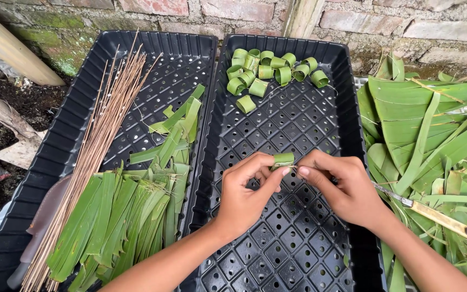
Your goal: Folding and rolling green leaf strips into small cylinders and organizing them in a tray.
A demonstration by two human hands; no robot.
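Head view. The left hand (244, 197) and right hand (347, 192) are meeting over the right-hand black perforated plastic tray (298, 238). The left fingers are pinching a small green rolled leaf ring (283, 159); the right fingers are pressed together at its edge, seemingly on a thin sliver too fine to make out. The step in hand appears to be fastening the roll; the next move would call for a steady grip. A cluster of finished green leaf rings (268, 73) is lying at the tray's far end. The left black tray (152, 48) is holding cut green leaf strips (120, 221) and a bundle of thin brown sticks (98, 140). A knife (439, 216) is lying half buried in a heap of broad green leaves (428, 124), cut off at the frame edge.
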